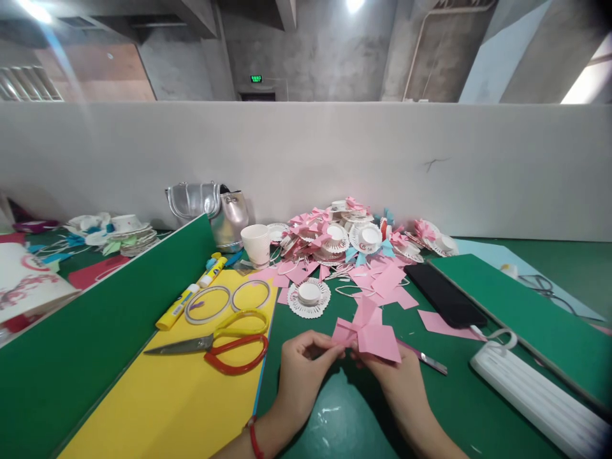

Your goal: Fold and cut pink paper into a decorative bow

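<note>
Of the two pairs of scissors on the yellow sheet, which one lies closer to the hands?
The red-handled scissors, lying just left of the left hand; the yellow-handled scissors lie farther back, toward the two rings.

My left hand and right hand meet on the folded pink paper bow, with red-handled scissors on the yellow foam sheet to my left, the black phone to my right, and the white paper cup behind.

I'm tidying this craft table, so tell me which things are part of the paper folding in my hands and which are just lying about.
In use:
pink folded paper, pinched by left hand and right hand
loose pink squares

Lying about:
scissors
glue sticks
tape rings
paper cup
black phone
silver bag
</note>
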Motion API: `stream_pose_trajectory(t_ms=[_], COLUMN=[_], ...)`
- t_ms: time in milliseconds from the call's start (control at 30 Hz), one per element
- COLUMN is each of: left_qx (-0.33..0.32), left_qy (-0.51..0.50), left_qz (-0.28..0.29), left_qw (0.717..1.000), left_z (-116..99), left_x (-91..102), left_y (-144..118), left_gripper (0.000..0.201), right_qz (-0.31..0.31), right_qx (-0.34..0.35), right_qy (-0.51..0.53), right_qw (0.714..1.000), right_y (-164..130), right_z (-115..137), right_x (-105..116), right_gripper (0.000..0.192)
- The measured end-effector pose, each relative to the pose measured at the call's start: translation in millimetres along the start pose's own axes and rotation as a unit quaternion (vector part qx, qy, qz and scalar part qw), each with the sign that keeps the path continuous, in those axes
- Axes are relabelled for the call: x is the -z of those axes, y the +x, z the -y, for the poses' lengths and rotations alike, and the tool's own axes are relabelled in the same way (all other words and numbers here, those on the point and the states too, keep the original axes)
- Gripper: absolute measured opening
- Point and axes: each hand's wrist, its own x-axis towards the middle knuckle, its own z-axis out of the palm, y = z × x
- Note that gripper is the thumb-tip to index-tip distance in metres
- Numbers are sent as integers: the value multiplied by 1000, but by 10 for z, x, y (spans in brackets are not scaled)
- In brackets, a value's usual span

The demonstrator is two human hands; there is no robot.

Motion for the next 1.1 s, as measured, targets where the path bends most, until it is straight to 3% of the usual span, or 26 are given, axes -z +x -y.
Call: stream_pose_trajectory(t_ms=[267,1100], left_qx=[-8,5], left_qy=[14,3], left_qz=[-13,13], left_qw=[1000,1000], left_z=[-2,-11], left_x=[-17,-59], left_y=[-16,-37], left_gripper=[12,22], right_qz=[-1,-40], right_qx=[-52,-34], right_qy=[89,-17], right_qw=[995,998], right_y=[-12,-16], right_z=[10,82], right_x=[-26,-40], right_gripper=[11,21])
